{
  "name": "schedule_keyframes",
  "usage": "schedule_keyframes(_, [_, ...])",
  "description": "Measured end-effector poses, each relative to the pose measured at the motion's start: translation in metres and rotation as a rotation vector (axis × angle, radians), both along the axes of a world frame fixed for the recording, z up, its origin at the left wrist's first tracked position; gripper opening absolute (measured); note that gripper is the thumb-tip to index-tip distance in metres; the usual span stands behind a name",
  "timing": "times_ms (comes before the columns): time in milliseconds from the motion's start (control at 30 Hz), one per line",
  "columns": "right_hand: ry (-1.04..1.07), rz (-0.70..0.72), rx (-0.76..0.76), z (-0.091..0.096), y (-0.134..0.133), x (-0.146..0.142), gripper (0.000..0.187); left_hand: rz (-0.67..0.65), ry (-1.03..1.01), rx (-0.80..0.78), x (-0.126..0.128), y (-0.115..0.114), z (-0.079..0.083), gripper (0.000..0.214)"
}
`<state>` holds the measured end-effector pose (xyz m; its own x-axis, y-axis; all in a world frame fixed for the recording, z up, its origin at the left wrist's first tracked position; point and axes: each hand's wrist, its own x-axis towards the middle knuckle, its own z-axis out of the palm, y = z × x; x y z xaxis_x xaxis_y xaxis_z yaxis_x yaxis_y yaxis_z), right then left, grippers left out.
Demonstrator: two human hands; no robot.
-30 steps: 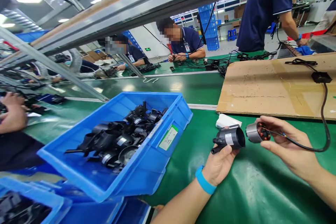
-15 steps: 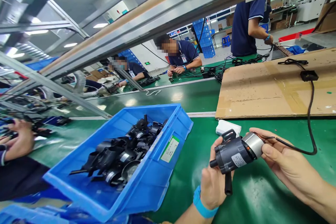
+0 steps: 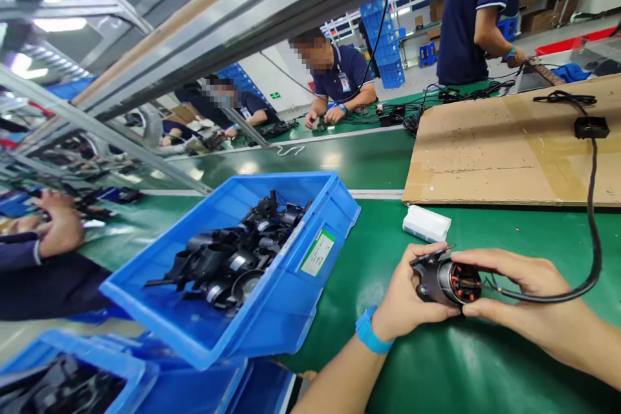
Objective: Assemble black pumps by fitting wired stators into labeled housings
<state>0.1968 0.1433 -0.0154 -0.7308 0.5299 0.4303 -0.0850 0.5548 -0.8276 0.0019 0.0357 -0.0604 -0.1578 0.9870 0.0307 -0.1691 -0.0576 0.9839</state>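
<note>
Both hands hold a small motor above the green bench. My left hand, with a blue band at the wrist, wraps round its black housing from the left. My right hand grips the rim of its open end between thumb and fingers. Copper-red windings and thin wires show inside that end, turned partly toward me. From there a thick black cable runs past my right hand and up to a black square part on the cardboard. Just beyond the motor lies a small white block.
Left of my hands a blue bin holds several black motor housings. Another blue bin with black parts stands at lower left. A cardboard sheet covers the bench behind. Metal framing crosses overhead; co-workers sit and stand beyond.
The motor has been turned, so its wired open end now faces me more and its labelled side is out of sight. My left hand has closed round the housing. The view has shifted slightly.
</note>
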Motion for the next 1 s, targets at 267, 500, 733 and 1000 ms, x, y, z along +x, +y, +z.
schedule_keyframes(267, [-0.047,-0.049,0.415,0.005,-0.003,0.002,0.033,-0.03,-0.055,0.179,0.005,0.004,-0.02,0.079])
schedule_keyframes(500, [-0.003,-0.012,0.494,-0.019,-0.004,-0.004,0.051,-0.001,-0.118,0.205,0.016,0.001,-0.021,0.083])
schedule_keyframes(733, [0.112,-0.037,0.703,-0.019,0.006,0.001,0.048,-0.019,0.037,0.166,0.007,0.0,-0.011,0.12])
schedule_keyframes(1000, [0.02,-0.117,0.533,-0.048,0.02,-0.009,0.032,0.257,0.339,0.208,0.001,-0.001,-0.015,0.125])
